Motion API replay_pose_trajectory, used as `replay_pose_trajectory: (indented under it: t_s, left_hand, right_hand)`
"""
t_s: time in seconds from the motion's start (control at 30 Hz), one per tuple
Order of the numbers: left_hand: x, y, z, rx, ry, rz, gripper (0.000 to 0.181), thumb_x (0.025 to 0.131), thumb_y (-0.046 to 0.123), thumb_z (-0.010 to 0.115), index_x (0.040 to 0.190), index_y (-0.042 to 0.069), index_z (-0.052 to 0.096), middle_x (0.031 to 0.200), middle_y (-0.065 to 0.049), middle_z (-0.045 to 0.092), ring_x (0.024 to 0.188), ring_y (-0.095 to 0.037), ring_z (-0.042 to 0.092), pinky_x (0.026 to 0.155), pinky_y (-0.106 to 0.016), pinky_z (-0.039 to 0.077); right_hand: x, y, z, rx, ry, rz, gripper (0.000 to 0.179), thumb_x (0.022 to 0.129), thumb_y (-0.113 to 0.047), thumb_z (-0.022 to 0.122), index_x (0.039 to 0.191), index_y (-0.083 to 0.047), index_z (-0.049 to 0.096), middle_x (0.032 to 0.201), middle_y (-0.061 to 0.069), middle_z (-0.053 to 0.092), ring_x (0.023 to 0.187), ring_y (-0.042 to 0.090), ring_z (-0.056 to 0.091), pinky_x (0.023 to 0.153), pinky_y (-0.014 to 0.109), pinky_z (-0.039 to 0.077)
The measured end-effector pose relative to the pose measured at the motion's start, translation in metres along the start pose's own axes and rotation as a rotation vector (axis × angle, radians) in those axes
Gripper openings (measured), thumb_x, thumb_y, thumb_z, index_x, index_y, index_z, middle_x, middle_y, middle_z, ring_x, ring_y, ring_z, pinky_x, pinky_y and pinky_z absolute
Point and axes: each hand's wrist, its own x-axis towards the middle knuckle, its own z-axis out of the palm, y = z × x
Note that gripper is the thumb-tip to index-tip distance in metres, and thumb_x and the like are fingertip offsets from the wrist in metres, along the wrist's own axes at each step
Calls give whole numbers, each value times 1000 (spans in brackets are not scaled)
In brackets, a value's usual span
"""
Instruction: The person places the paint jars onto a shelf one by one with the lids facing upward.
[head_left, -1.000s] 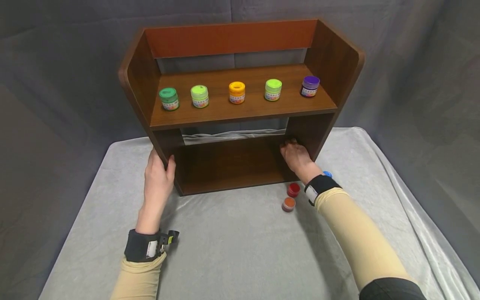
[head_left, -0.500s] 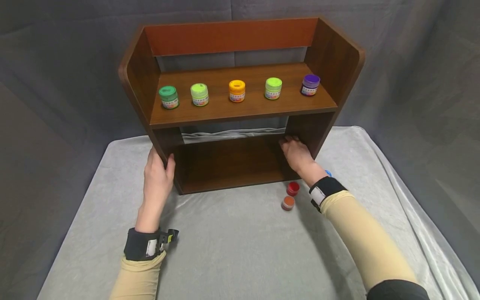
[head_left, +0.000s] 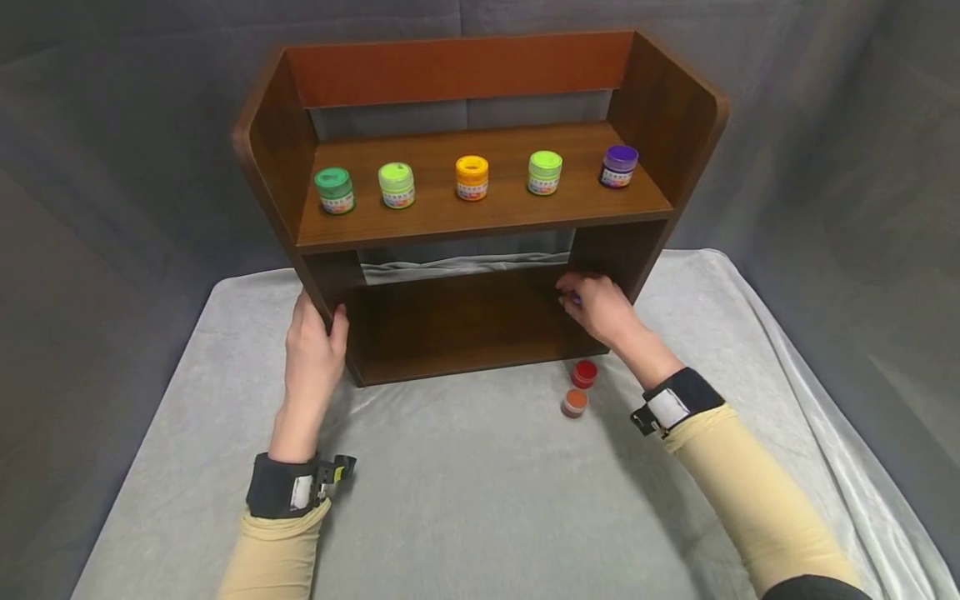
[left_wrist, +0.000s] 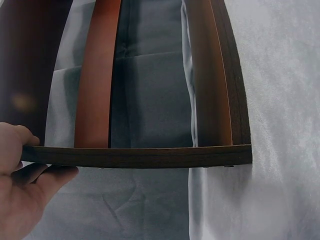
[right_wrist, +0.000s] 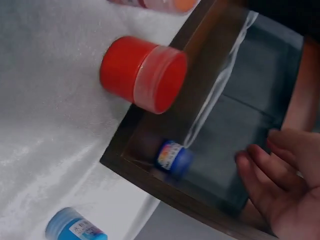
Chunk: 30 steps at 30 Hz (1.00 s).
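Beige sleeves meet black wristbands bearing white patches.

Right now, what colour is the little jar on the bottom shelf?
The little jar is dark blue; the right wrist view shows it best.

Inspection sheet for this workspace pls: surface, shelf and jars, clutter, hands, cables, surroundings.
Surface: pale grey cloth, creased at right.
Shelf: brown two-tier shelf, upright.
Upper tier: green jar, two light green jars, yellow jar, purple jar, all upright.
Lower tier: dark blue jar, near right end.
On cloth: red jar, orange jar in front; light blue jar outside shelf's right side.
Other clutter: nothing seen.
Left hand: grips shelf's left side.
Right hand: near dark blue jar, not gripping it.
Cables: nothing seen.
Surroundings: grey drapes.
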Motion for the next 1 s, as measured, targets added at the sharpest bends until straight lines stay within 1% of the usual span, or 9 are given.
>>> replay_pose_trajectory:
  t_s: [0.17, 0.27, 0.37, 0.43, 0.57, 0.67, 0.77, 0.9, 1.0]
  left_hand:
    - [1, 0, -1, -4, 7, 5, 44, 100, 11, 55, 139, -6, 43, 128, -30, 55, 118, -46, 58, 98, -58, 47]
    - [1, 0, -1, -8, 10, 13, 43, 100, 11, 55, 138, -6, 44, 126, -30, 56, 117, -46, 59, 97, -58, 48]
    - [1, 0, -1, -6, 14, 23, 42, 99, 10, 55, 137, -7, 44, 126, -31, 56, 116, -46, 59, 96, -58, 48]
    - [1, 0, 0, -3, 14, 25, 43, 99, 10, 55, 137, -7, 44, 128, -31, 55, 118, -47, 58, 96, -58, 47]
    - [1, 1, 0, -1, 7, 22, 44, 100, 10, 55, 139, -7, 43, 131, -30, 54, 121, -46, 57, 98, -58, 47]
    - [1, 1, 0, -1, 0, 19, 44, 100, 10, 55, 139, -6, 43, 131, -30, 54, 120, -45, 57, 100, -58, 47]
    - [1, 1, 0, -2, 0, 18, 43, 100, 9, 55, 138, -6, 43, 131, -30, 54, 120, -45, 57, 100, -58, 46]
    - [1, 1, 0, -2, 0, 16, 43, 99, 9, 55, 138, -7, 43, 131, -30, 54, 120, -45, 57, 100, -58, 46]
    - [0, 0, 1, -3, 2, 18, 44, 99, 9, 56, 138, -7, 43, 131, -30, 54, 120, -45, 57, 100, -58, 47]
  right_hand:
    - [-12, -10, -5, -6, -165, -70, 24, 91, -7, 70, 113, 2, 67, 97, 16, 74, 84, 24, 69, 81, 42, 58]
    - [-21, -18, -8, -4, -282, -101, 28, 89, -9, 73, 114, 1, 66, 91, 12, 73, 77, 18, 65, 75, 37, 58]
    - [-29, -23, -11, 8, -385, -120, 29, 87, -9, 75, 114, -1, 67, 90, 9, 72, 74, 15, 61, 72, 32, 56]
    - [-35, -25, -12, 28, -446, -128, 29, 86, -8, 76, 114, -4, 68, 93, 9, 71, 77, 17, 61, 73, 31, 56]
    - [-47, -26, -13, 58, -534, -144, 28, 85, -5, 75, 113, -6, 70, 106, 11, 72, 93, 25, 66, 83, 37, 57]
    - [-56, -25, -10, 69, -570, -169, 27, 85, -2, 74, 112, -7, 72, 111, 11, 71, 101, 28, 66, 89, 41, 56]
    - [-63, -23, -6, 68, -580, -220, 23, 84, 0, 75, 106, -9, 74, 106, 7, 71, 100, 26, 65, 90, 41, 56]
    - [-70, -20, 0, 84, -555, -342, 18, 83, 6, 74, 92, -9, 74, 93, 5, 69, 89, 20, 62, 81, 33, 54]
    - [-73, -17, 4, 85, -524, -424, 22, 81, 12, 71, 83, -10, 72, 86, 4, 66, 83, 15, 58, 74, 27, 50]
